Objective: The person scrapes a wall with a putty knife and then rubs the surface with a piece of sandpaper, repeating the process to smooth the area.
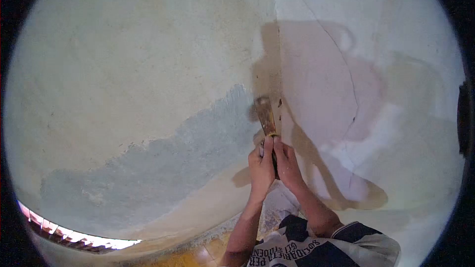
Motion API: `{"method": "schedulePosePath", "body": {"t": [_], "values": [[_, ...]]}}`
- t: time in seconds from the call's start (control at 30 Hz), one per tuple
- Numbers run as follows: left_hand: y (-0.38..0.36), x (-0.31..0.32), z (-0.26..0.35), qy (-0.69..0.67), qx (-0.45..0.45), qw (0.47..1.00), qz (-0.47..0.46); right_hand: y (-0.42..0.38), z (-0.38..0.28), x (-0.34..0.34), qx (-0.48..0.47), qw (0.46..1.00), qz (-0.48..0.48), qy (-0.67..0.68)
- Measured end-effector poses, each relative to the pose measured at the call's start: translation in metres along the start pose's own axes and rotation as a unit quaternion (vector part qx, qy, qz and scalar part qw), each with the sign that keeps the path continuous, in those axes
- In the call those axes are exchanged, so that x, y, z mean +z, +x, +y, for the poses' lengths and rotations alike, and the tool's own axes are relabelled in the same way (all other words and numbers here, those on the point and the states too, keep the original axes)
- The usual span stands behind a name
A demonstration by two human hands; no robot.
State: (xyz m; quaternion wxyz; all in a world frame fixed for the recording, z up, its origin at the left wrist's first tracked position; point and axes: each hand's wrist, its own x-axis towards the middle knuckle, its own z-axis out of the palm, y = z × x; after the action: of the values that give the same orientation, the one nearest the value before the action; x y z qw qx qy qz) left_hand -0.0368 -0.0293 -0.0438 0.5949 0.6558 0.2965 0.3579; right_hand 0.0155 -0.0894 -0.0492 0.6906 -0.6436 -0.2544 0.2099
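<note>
Both hands grip one scraper [266, 116], its flat, stained blade pointing up along the wall near the corner. My left hand [261, 169] is closed around the handle from the left, thumb stretched up toward the blade. From the other side my right hand [289, 168] wraps the same dark handle, its thumb beside the left one. The blade's tip lies over the right end of a grey bare patch [163, 178] on the cream wall [133, 59]. Small dark chips show in the corner just right of the blade.
A whitish wall [405, 128] meets the cream one at the corner, with a long thin crack [349, 69] running down it. Shadows of head and arms fall across both. Below lie yellowish floor tiles [208, 252]; a bright slatted opening [74, 235] shows at lower left.
</note>
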Motion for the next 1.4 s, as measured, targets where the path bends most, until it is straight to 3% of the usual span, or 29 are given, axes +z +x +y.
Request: {"method": "schedulePosePath", "body": {"t": [0.1,0.17,0.3,0.37,0.43,0.47,0.57,0.67,0.8,0.9,0.93,1.0,1.1,1.4], "values": [[-0.024,-0.009,-0.066,0.003,-0.046,0.998,-0.037,-0.028,0.060,-0.014,0.098,0.993,-0.053,0.041],[-0.057,-0.026,-0.127,-0.003,-0.222,0.972,-0.082,-0.062,0.087,-0.026,0.251,0.953,-0.158,0.053],[-0.130,-0.057,-0.173,0.025,-0.236,0.968,-0.083,-0.138,0.114,-0.017,0.235,0.960,-0.152,0.001],[-0.147,-0.061,-0.169,0.014,-0.255,0.965,-0.063,-0.163,0.134,-0.013,0.156,0.978,-0.132,-0.028],[-0.146,-0.074,-0.151,-0.006,-0.307,0.950,-0.049,-0.170,0.167,0.003,-0.015,0.995,-0.082,-0.063],[-0.142,-0.078,-0.149,0.060,-0.228,0.971,-0.050,-0.168,0.166,0.003,0.013,0.996,-0.091,0.003],[-0.123,-0.069,-0.085,-0.002,-0.118,0.993,-0.001,-0.143,0.106,0.006,-0.088,0.990,-0.113,0.005],[-0.103,-0.066,-0.056,0.001,-0.072,0.994,-0.080,-0.115,0.071,-0.001,-0.195,0.960,-0.088,-0.182],[-0.072,-0.038,-0.034,-0.046,-0.065,0.991,-0.107,-0.087,0.030,-0.019,-0.237,0.951,-0.036,-0.198],[-0.055,0.005,-0.002,-0.097,0.017,0.994,-0.041,-0.066,0.013,-0.026,-0.232,0.955,0.032,-0.181],[-0.047,0.009,-0.004,-0.069,0.003,0.997,-0.047,-0.052,0.014,-0.027,-0.296,0.931,0.062,-0.204],[-0.030,0.010,-0.012,-0.008,-0.023,0.998,-0.058,-0.034,0.019,-0.029,-0.275,0.939,0.051,-0.200],[-0.001,0.015,-0.009,0.063,0.034,0.997,-0.032,-0.005,0.009,-0.030,-0.245,0.952,0.037,-0.178],[-0.012,0.019,0.004,0.098,-0.009,0.995,-0.031,-0.010,0.017,-0.031,-0.222,0.962,0.030,-0.155]]}}
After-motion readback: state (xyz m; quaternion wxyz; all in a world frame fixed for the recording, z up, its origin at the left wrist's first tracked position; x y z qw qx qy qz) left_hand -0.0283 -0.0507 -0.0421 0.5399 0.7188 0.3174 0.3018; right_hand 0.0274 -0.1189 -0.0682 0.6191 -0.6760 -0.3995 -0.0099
